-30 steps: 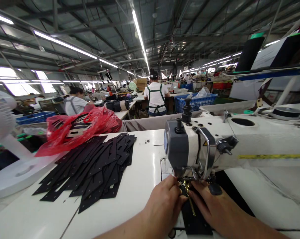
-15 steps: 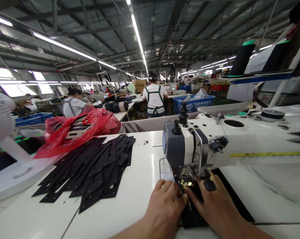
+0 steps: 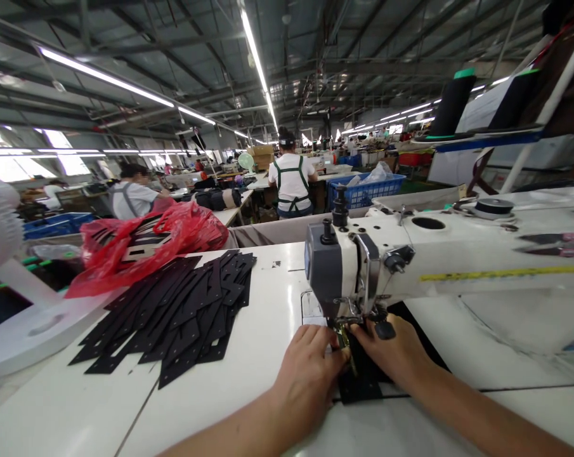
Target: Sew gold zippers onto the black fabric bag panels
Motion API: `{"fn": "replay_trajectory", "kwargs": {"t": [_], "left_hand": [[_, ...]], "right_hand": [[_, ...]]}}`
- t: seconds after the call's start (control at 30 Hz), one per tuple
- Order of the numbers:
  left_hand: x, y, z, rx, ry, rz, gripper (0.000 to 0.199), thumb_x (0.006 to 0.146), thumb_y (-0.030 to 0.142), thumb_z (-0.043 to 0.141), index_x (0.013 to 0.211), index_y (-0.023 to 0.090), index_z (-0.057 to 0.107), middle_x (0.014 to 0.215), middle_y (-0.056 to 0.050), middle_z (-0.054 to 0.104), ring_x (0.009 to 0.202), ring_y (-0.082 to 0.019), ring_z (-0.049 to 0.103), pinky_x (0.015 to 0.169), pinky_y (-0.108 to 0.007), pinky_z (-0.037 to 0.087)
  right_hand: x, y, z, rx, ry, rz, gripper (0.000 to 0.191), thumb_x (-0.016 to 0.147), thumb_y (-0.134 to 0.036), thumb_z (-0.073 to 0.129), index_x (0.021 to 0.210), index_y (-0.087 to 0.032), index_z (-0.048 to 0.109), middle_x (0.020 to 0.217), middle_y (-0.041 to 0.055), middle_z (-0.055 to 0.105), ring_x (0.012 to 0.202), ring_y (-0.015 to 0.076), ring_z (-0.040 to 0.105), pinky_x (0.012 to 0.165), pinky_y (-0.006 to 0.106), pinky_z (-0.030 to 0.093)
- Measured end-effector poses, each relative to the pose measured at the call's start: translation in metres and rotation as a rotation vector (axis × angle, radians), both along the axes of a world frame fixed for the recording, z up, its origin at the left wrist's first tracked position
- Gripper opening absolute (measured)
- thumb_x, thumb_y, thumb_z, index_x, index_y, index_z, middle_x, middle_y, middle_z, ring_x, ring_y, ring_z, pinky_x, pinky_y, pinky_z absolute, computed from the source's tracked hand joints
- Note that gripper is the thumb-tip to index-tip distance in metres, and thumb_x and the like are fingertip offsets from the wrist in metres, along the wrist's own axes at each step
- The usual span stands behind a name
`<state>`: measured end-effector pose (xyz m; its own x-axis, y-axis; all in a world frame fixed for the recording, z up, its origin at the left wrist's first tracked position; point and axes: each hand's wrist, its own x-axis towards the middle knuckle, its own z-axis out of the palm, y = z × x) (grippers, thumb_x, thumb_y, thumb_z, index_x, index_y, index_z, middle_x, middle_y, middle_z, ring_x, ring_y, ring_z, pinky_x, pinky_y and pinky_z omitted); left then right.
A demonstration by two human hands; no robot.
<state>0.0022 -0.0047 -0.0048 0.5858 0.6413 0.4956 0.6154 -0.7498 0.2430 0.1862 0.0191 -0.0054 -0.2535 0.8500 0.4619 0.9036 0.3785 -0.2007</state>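
Note:
A black fabric piece (image 3: 360, 386) with a gold-toothed zipper (image 3: 347, 348) lies flat under the sewing machine (image 3: 332, 270), at its needle area. My left hand (image 3: 308, 368) is closed with curled fingers at the left edge of the piece, its thumb beside the zipper. On the other side of the zipper, my right hand (image 3: 397, 349) grips the fabric, thumb toward the needle. A dark round knob on the machine covers part of its fingers. The presser foot and needle tip are too small to make out.
Left on the white table (image 3: 267, 304) lies a pile of black punched strips (image 3: 172, 311), beside a red plastic bag (image 3: 148, 241) and a white fan (image 3: 11, 292). Thread cones (image 3: 451, 105) stand at right; pink-handled snips (image 3: 560, 244) rest on the machine. A co-worker (image 3: 291, 178) sits ahead.
The fabric and zipper have moved away from me under the machine, both hands going along with them. The camera view has shifted slightly, showing more of the snips.

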Motion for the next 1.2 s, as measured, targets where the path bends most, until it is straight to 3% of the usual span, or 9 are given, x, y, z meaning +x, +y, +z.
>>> {"fn": "replay_trajectory", "kwargs": {"t": [0.13,0.23,0.33,0.47,0.57,0.67,0.73,1.0,1.2], "left_hand": [[-0.011,-0.020,0.001,-0.037,-0.049,-0.055,0.022,0.084,0.016,0.051,0.105,0.013,0.058,0.112,-0.011,0.060,0.105,-0.024,0.056,0.098,-0.043,0.041],[-0.013,-0.030,0.009,-0.074,-0.010,-0.122,0.035,0.076,0.014,0.054,0.111,0.012,0.055,0.121,-0.011,0.057,0.114,-0.024,0.052,0.104,-0.041,0.036],[-0.007,-0.023,0.018,-0.120,0.007,-0.033,0.042,0.065,0.016,0.061,0.107,0.011,0.056,0.104,-0.011,0.063,0.097,-0.026,0.059,0.091,-0.042,0.048],[0.004,-0.005,0.016,-0.048,0.083,0.153,0.011,0.071,0.020,0.067,0.078,0.015,0.060,0.073,-0.004,0.064,0.064,-0.022,0.062,0.059,-0.036,0.054],[0.007,-0.007,0.006,0.078,0.110,0.070,0.005,0.079,0.013,0.058,0.075,0.015,0.060,0.069,-0.003,0.064,0.058,-0.020,0.062,0.054,-0.033,0.054],[0.008,-0.015,-0.004,0.285,0.063,-0.011,0.019,0.089,0.010,0.043,0.082,0.010,0.060,0.075,-0.007,0.065,0.065,-0.020,0.065,0.057,-0.032,0.057],[0.008,-0.018,-0.006,0.351,0.026,-0.025,0.027,0.093,0.011,0.036,0.082,0.008,0.060,0.076,-0.009,0.065,0.068,-0.020,0.065,0.061,-0.032,0.058],[0.008,-0.009,0.004,0.360,0.031,-0.088,0.033,0.096,0.013,0.032,0.082,0.006,0.060,0.071,-0.009,0.063,0.067,-0.020,0.065,0.062,-0.031,0.058],[0.009,0.003,-0.005,0.364,0.033,-0.069,0.027,0.094,0.012,0.037,0.077,0.009,0.058,0.067,-0.005,0.059,0.058,-0.017,0.060,0.053,-0.028,0.055]], "right_hand": [[0.017,-0.036,0.003,0.161,-0.080,0.305,0.037,0.085,-0.040,0.053,0.109,-0.013,0.062,0.107,0.0114,0.066,0.096,0.0246,0.062,0.079,0.036,0.052],[0.023,-0.046,0.006,0.262,-0.087,0.519,0.030,0.092,-0.020,0.041,0.114,-0.014,0.060,0.115,0.0088,0.063,0.105,0.0196,0.059,0.087,0.032,0.050],[0.020,-0.034,0.020,0.050,0.045,0.491,0.027,0.091,-0.014,0.041,0.099,-0.020,0.066,0.095,0.0029,0.070,0.085,0.0152,0.066,0.076,0.027,0.053],[0.013,-0.021,0.040,-0.181,0.025,0.418,0.019,0.084,-0.014,0.053,0.078,-0.025,0.068,0.070,-0.0041,0.069,0.062,0.0145,0.065,0.057,0.024,0.052],[0.010,-0.031,0.028,0.056,-0.037,0.441,0.024,0.086,-0.013,0.047,0.086,-0.021,0.069,0.083,0.0011,0.072,0.072,0.0166,0.068,0.064,0.025,0.055],[0.008,-0.046,0.003,0.398,-0.124,0.450,0.033,0.089,-0.010,0.036,0.095,-0.010,0.069,0.101,0.0107,0.069,0.091,0.0208,0.066,0.076,0.030,0.056],[0.007,-0.050,-0.008,0.492,-0.156,0.428,0.038,0.089,-0.006,0.032,0.092,-0.008,0.069,0.100,0.0117,0.069,0.091,0.0212,0.066,0.075,0.029,0.057],[0.002,-0.041,-0.010,0.477,-0.135,0.403,0.041,0.085,-0.001,0.030,0.089,-0.008,0.070,0.098,0.0120,0.069,0.088,0.0211,0.067,0.074,0.029,0.058],[0.001,-0.030,-0.013,0.488,-0.082,0.426,0.040,0.084,0.001,0.030,0.089,-0.007,0.069,0.095,0.0110,0.070,0.085,0.0205,0.067,0.074,0.030,0.058]]}}
